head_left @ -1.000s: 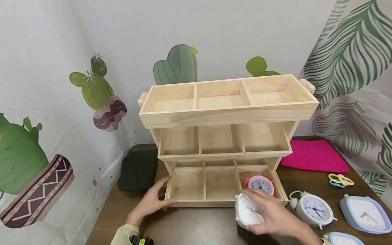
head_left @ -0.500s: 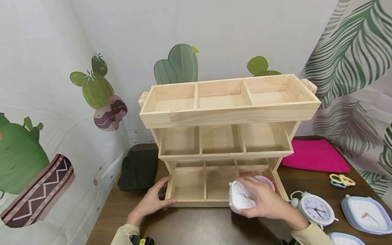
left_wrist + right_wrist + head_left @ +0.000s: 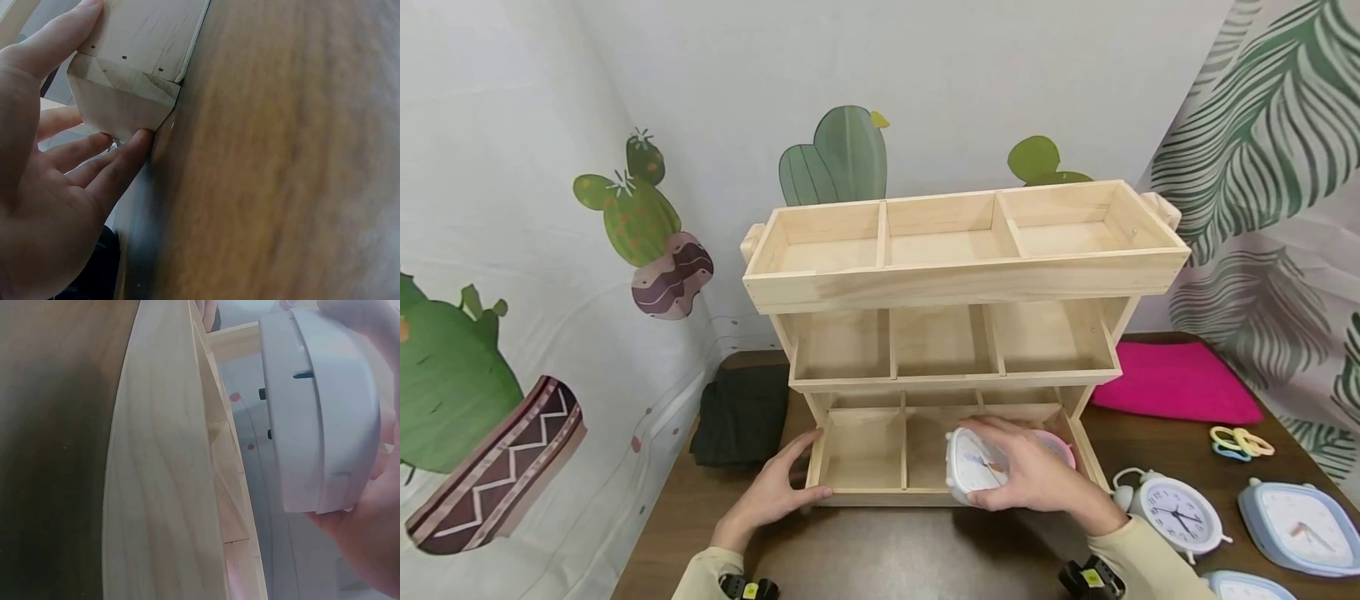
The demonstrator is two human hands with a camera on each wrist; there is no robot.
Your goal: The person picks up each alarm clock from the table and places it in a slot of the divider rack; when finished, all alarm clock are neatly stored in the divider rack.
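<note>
Gripping a white clock (image 3: pixel 976 468) with right hand (image 3: pixel 1036 471), partly hiding a pink clock (image 3: pixel 1062 448), and holding wooden rack (image 3: pixel 958 286) with left hand (image 3: pixel 775 493).

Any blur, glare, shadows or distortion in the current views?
Head view: mostly sharp, evenly lit, soft shadow below the right hand; left wrist view: tabletop blurred, left hand clearer; right wrist view: pale haze around the white clock, tabletop dark at left, edge of the wooden tray looks bowed, possibly lens distortion.

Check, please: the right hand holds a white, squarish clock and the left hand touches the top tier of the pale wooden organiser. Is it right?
Wrong tier: in the head view, the left hand touches the bottom tier, not the top.
</note>
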